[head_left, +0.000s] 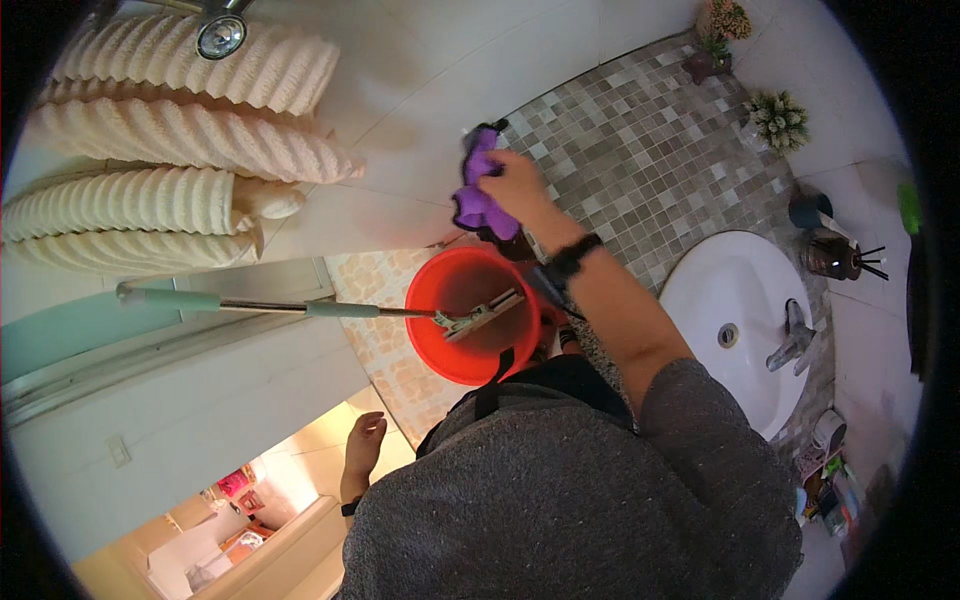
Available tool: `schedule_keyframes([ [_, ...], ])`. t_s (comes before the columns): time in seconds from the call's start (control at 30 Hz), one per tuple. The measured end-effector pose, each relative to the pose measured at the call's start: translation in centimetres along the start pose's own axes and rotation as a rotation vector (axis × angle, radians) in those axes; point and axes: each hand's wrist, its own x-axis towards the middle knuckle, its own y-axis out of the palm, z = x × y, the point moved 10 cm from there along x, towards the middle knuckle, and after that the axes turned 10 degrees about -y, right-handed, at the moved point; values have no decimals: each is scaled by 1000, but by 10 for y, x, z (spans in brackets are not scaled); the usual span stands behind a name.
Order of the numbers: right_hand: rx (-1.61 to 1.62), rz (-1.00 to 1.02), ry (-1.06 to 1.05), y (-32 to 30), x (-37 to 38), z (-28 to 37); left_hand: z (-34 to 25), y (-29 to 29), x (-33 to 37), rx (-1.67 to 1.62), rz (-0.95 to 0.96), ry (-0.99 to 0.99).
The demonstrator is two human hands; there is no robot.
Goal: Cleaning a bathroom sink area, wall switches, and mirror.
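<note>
My right hand is closed around a crumpled purple cloth with dark edging, held against the wall end of the grey tiled counter. Below the cloth stands a red bucket on the floor. A flat mop rests with its head inside the bucket, and its long handle with pale green grips leans out to the left. My left hand hangs low beside my body with nothing in it, fingers loosely bent and apart from the bucket and the mop.
On the right, a white oval sink with a metal faucet is set in the mosaic counter. Potted plants and a reed diffuser stand along its back. Cream towels hang at the upper left, above a doorway.
</note>
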Motion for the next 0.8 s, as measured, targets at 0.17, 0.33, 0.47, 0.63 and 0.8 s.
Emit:
schedule_keyframes([
  [0.17,-199,-495,-50,-186,-53,-3,17,-5,-4,74,-10,-113],
  [0.33,-843,-556,188,-312,-50,-130,130,26,24,101,161,-179],
  [0.47,-1157,-257,178,-238,27,-81,106,17,-3,23,136,-223],
  [0.63,-1075,-60,-111,-115,86,-61,79,-4,-36,-9,34,-253],
  [0.8,-931,290,-511,40,5,-14,117,2,-40,159,61,-286],
])
